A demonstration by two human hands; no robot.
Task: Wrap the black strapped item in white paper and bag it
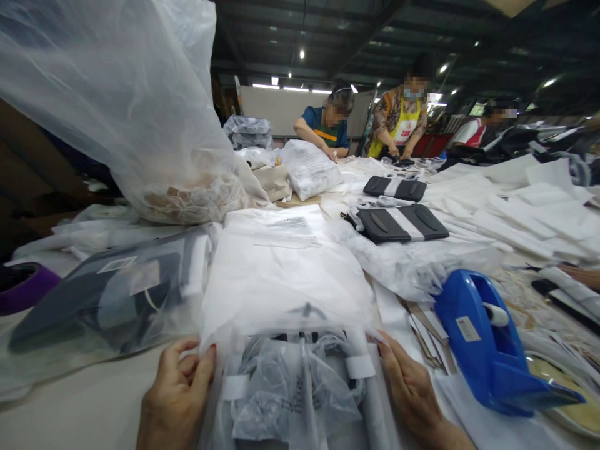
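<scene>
My left hand (178, 390) pinches the left edge of a clear plastic bag (281, 287) that lies flat in front of me. My right hand (410, 390) presses on the bag's right edge. Inside the bag's near end sits a dark folded item (290, 387) wrapped in crinkled film, with white strips across it. The far part of the bag is flat, milky white and carries printed text.
A blue tape dispenser (487, 344) stands right of my right hand. A bagged dark item (107, 297) lies to the left, a big inflated plastic sack (122, 106) behind it. Black-and-white pads (400, 223) and white sheets (515, 212) lie farther back. Three people work across the table.
</scene>
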